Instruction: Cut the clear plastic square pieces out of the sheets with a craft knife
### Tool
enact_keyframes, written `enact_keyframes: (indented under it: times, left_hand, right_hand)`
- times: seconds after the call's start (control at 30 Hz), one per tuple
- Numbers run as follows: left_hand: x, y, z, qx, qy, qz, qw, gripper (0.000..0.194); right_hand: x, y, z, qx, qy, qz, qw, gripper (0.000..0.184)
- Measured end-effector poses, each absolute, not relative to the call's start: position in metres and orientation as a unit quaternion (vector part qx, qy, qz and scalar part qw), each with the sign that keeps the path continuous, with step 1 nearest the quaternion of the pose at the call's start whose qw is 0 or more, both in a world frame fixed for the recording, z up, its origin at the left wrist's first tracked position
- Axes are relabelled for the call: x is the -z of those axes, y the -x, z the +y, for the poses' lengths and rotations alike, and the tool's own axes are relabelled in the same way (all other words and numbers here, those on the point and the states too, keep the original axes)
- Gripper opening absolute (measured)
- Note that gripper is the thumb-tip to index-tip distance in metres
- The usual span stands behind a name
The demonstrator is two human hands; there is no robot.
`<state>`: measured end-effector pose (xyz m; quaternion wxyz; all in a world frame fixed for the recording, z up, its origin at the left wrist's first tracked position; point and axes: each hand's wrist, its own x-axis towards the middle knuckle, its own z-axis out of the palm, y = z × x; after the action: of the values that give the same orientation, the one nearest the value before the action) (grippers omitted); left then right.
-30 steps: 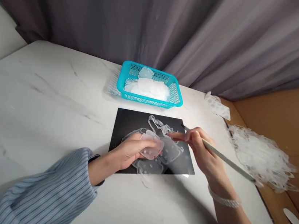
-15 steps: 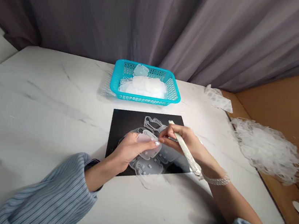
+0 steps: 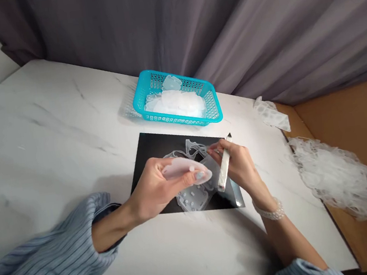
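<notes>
Near the centre of the frame, the left hand grasped a translucent plastic piece between thumb and fingers, tipped so that its edge showed, above a black mat. Just right of it, the right hand held a white-wrapped tool across its fingers, the dark tip pointing to the upper right and the blunt end slanting down over the mat. The thumb and fingertips of that hand met beside some clear strips; whether they pinched one could not be told. Below the left hand, another clear piece with small raised dots lay on the mat. A beaded bracelet circled the right wrist, and a striped blue sleeve filled the lower left. Above the mat, at upper centre, a blue basket stood on the white bench, holding a heap of whitish pieces. At the right of the frame a tangle of clear scraps lay against brown board, with a smaller scrap at the bench's edge above it. A grey curtain hung across the top.
</notes>
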<state>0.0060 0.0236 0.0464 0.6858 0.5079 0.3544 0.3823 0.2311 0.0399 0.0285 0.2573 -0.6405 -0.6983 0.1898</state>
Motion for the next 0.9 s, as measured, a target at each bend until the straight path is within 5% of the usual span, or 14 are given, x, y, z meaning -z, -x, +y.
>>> enact_keyframes:
  times: [0.13, 0.33, 0.9]
  left_hand:
    - [-0.048, -0.007, 0.023, -0.4, -0.46, 0.355, 0.709, 0.015]
    - [-0.047, -0.008, 0.014, -0.447, -0.455, 0.325, 0.699, 0.012]
    - [-0.058, -0.014, 0.003, -0.404, -0.236, 0.266, 0.843, 0.006]
  right_hand:
    - [-0.064, -0.215, 0.019, -0.21, 0.595, -0.686, 0.361, 0.036]
    - [-0.093, -0.181, -0.014, -0.434, 0.458, -0.596, 0.497, 0.048]
    - [-0.085, -0.179, -0.016, -0.527, 0.437, -0.477, 0.552, 0.046]
